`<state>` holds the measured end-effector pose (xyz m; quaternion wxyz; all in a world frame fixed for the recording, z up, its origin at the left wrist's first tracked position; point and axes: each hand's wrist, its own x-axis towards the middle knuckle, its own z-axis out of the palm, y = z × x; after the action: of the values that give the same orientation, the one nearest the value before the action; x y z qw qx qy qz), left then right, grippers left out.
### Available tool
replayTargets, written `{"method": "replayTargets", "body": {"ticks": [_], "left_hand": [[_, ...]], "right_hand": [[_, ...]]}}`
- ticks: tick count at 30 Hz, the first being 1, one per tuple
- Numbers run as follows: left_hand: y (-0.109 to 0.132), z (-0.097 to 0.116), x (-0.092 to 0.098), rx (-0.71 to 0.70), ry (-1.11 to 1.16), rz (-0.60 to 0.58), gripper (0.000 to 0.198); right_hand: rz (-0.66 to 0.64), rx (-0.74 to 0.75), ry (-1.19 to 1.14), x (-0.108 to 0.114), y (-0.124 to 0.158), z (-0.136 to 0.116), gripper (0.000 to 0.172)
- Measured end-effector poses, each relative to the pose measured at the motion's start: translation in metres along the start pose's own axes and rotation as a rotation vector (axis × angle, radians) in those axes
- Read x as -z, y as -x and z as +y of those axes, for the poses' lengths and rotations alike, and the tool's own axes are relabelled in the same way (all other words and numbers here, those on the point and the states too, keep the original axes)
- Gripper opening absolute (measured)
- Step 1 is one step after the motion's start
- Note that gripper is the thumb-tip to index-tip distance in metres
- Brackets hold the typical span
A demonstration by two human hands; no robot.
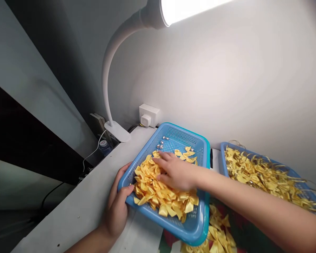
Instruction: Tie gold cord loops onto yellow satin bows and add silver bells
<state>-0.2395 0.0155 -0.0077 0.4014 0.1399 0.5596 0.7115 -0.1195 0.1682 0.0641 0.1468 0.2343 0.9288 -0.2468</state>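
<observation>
A blue plastic basket [158, 222] with mesh walls is tilted over the table, and a turquoise edge shows along its outer side. My left hand [117, 207] grips its near left corner, thumb over the rim and fingers outside. Inside, yellow satin ribbon bows [152, 193] are heaped toward the near end. My right hand [175, 171] lies on the heap with fingers spread, touching the bows; its palm side is hidden. Several small silver balls [161, 144] sit on the basket floor at the far end, beside a few loose bows.
Another blue basket [223, 161], full of yellow bows with thin strands, stands at the right by the wall. More bows [219, 232] lie below the held basket. A white gooseneck lamp [118, 131] stands at the table's left edge, near a wall socket [149, 114] and a bottle [104, 147].
</observation>
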Motion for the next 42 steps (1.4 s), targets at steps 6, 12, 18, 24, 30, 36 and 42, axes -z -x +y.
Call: {"method": "replayTargets", "body": {"ticks": [6, 12, 18, 24, 30, 36, 42], "left_hand": [[-0.001, -0.001, 0.000, -0.004, -0.011, -0.007, 0.051], [-0.003, -0.004, 0.001, -0.024, -0.012, -0.018, 0.050], [-0.002, -0.003, 0.000, -0.028, 0.007, -0.035, 0.049], [-0.002, -0.003, 0.001, -0.018, 0.009, -0.005, 0.051], [0.000, 0.000, -0.002, -0.012, 0.010, -0.013, 0.051], [0.000, 0.000, -0.002, 0.004, -0.010, -0.006, 0.052], [-0.005, -0.008, 0.004, -0.046, -0.043, -0.028, 0.047]], "right_hand": [[-0.146, 0.054, -0.049, -0.001, 0.042, -0.020, 0.069], [0.046, -0.045, 0.052, 0.018, 0.033, 0.024, 0.062], [0.225, -0.078, 0.138, 0.010, -0.007, 0.037, 0.058], [0.141, 0.139, 0.192, -0.021, -0.012, 0.003, 0.062], [0.127, -0.052, 0.176, 0.002, -0.012, 0.035, 0.062], [0.374, -0.102, 0.212, 0.015, -0.034, 0.049, 0.045], [0.424, -0.155, 0.267, 0.004, -0.062, 0.036, 0.040]]}}
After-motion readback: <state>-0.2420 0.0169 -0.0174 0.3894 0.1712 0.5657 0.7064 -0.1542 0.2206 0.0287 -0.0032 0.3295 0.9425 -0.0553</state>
